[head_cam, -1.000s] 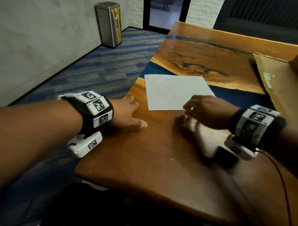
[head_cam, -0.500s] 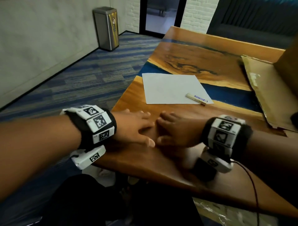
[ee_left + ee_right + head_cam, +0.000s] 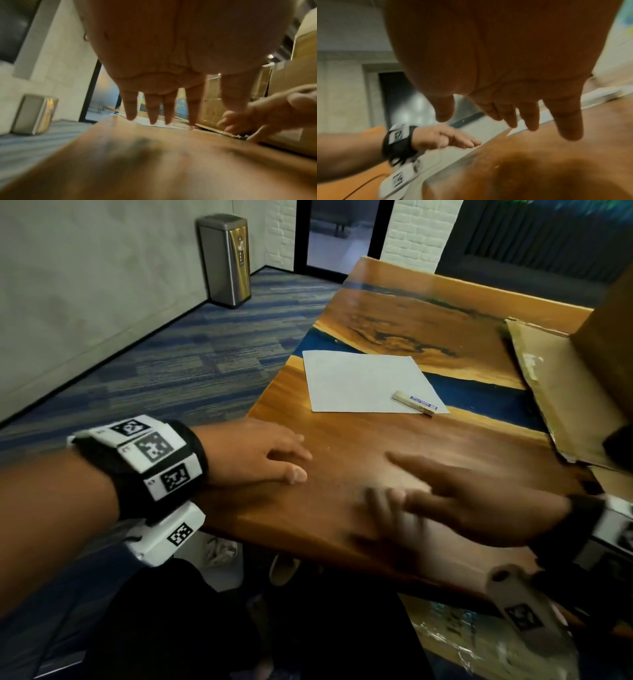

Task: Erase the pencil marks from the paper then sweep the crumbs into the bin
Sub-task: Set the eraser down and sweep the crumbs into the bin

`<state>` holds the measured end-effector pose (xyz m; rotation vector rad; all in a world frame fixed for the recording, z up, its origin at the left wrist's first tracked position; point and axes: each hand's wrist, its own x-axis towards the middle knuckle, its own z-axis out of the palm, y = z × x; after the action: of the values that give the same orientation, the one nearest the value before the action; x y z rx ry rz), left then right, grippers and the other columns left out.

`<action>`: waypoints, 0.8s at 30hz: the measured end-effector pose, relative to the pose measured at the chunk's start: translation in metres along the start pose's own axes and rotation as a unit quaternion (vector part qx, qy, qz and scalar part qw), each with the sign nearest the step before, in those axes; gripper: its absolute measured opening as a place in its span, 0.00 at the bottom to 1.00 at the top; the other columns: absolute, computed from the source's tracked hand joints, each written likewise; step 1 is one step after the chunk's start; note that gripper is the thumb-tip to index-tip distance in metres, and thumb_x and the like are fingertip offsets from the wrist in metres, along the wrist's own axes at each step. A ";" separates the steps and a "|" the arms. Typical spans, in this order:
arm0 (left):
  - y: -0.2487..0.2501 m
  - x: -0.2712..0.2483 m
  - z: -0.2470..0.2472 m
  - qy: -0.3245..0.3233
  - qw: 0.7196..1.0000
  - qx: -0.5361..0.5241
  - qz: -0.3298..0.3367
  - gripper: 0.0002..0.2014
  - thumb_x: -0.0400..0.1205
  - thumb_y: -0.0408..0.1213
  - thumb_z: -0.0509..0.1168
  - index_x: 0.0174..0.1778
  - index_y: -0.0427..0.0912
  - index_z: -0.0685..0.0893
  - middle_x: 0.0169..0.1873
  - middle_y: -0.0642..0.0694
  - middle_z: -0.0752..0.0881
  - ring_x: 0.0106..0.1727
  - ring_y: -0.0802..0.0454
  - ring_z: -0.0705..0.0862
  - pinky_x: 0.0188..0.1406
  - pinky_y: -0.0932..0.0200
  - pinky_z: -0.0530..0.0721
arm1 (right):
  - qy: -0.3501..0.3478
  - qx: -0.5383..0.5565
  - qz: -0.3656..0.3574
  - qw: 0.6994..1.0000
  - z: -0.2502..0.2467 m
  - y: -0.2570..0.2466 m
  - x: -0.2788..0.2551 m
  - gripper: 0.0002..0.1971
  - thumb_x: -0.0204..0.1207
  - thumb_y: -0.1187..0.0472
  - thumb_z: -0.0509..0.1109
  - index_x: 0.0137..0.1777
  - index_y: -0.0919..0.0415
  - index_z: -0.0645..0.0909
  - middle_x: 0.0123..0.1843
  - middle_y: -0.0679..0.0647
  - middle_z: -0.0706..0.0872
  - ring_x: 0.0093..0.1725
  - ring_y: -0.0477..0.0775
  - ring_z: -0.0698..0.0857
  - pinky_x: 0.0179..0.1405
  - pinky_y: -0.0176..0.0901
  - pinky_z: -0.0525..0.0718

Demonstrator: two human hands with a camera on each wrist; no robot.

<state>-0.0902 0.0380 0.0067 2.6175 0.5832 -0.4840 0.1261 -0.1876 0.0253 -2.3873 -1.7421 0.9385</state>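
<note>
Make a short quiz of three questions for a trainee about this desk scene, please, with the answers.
1. True or false: the eraser lies partly on the paper.
2. Which hand holds something? A) left hand B) right hand C) neither
3. Fill in: the bin stands on the ____, away from the table.

Key: 1 true; 2 C, the fingers of both are straight; 3 floor.

No text can be read: the eraser (image 3: 415, 403) sleeve carries blue print (too small to make out).
</note>
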 end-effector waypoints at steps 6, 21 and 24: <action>-0.010 -0.014 0.055 0.003 0.994 0.034 -0.104 0.62 0.63 0.85 0.40 0.90 0.51 0.41 0.89 0.46 0.34 0.89 0.47 0.36 0.89 0.44 0.43 | 0.052 -0.002 0.208 0.977 0.071 0.032 -0.034 0.70 0.46 0.08 0.33 0.88 0.48 0.38 0.89 0.47 0.33 0.88 0.53 0.38 0.85 0.59 0.45; -0.012 -0.022 0.088 0.127 0.983 0.011 -0.133 0.56 0.71 0.81 0.24 0.90 0.48 0.43 0.89 0.43 0.37 0.89 0.47 0.36 0.88 0.42 0.38 | 0.218 0.022 0.200 0.955 0.076 -0.003 0.025 0.40 0.75 0.23 0.44 0.80 0.47 0.65 0.87 0.56 0.61 0.85 0.57 0.58 0.82 0.67 0.59; 0.015 -0.014 0.109 0.126 0.991 -0.007 -0.042 0.54 0.70 0.79 0.22 0.90 0.52 0.42 0.88 0.49 0.34 0.88 0.51 0.32 0.87 0.43 0.34 | 0.157 -0.023 0.173 0.972 0.103 -0.021 0.038 0.41 0.79 0.27 0.38 0.88 0.49 0.50 0.91 0.53 0.45 0.89 0.58 0.42 0.84 0.66 0.42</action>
<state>-0.1211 -0.0294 -0.0757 2.6685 0.7749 -0.1733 0.0652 -0.1789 -0.0678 -2.7400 -1.2790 0.5014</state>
